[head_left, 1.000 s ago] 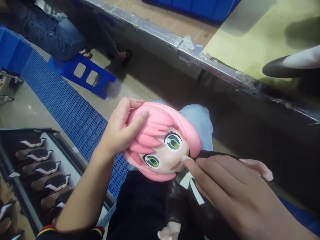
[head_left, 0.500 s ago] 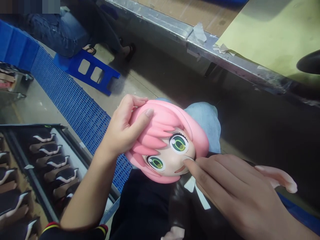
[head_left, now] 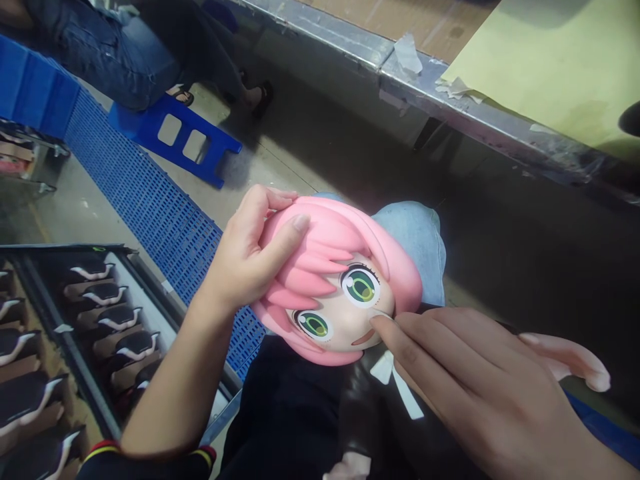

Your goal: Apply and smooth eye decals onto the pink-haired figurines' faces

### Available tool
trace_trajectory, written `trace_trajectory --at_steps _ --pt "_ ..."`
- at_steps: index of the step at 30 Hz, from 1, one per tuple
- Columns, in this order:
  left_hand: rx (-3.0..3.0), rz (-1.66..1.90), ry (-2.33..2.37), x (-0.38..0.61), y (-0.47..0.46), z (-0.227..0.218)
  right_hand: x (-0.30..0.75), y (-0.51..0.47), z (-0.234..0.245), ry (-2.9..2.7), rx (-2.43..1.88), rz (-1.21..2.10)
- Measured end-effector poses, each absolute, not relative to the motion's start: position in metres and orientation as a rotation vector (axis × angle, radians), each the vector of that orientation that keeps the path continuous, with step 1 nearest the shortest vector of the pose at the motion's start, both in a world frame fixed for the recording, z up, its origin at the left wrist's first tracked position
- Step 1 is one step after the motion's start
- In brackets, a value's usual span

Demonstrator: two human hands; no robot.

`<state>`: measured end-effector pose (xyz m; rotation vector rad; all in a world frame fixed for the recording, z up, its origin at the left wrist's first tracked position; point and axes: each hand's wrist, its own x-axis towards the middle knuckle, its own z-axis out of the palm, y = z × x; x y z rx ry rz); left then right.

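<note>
Left hand (head_left: 255,257) clamped on the head of the figure (head_left: 345,317), thumb across the pink hair, other fingers around the far side. Right hand (head_left: 470,373): fingers close together, index fingertip at the face just beside the mouth, palm over the dark body; whether it grips anything underneath, cannot tell.

Figure lies tilted over the person's lap, face up, top of head to the left, body to the right and near. Green eyes, open mouth. White ribbon (head_left: 407,393) at the neck, partly under the right hand. Small pale figure hand (head_left: 353,465) at the near edge; pale curved piece (head_left: 570,360) sticks out right of the right hand, exact part unclear.

Light blue jeans knee (head_left: 413,240) just beyond the head. Dark sleeve with red and yellow trim (head_left: 150,460) at the left elbow.

Left, near: trays (head_left: 77,353) with rows of black pieces with pale curved edges, cardboard between them. Beyond, blue grid flooring (head_left: 143,177) runs to the far left, blue bin (head_left: 35,87) at its end. Blue stool (head_left: 183,143) beside it, another person's denim leg (head_left: 107,63) over its left end.

Right, far: desk (head_left: 350,40) with metal edge, torn tape (head_left: 409,55), yellow sheet (head_left: 555,73). Dark object (head_left: 631,120) cut off at right.
</note>
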<state>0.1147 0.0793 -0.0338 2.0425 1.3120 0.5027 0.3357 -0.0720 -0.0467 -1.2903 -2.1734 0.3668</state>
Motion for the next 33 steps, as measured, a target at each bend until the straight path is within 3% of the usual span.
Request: trace_trajectory --at_steps 33 --pt "2.059 0.545 1.266 0.1123 0.0789 -0.0376 0.3383 -0.0783 -0.0478 -2.193 -1.300 0.343"
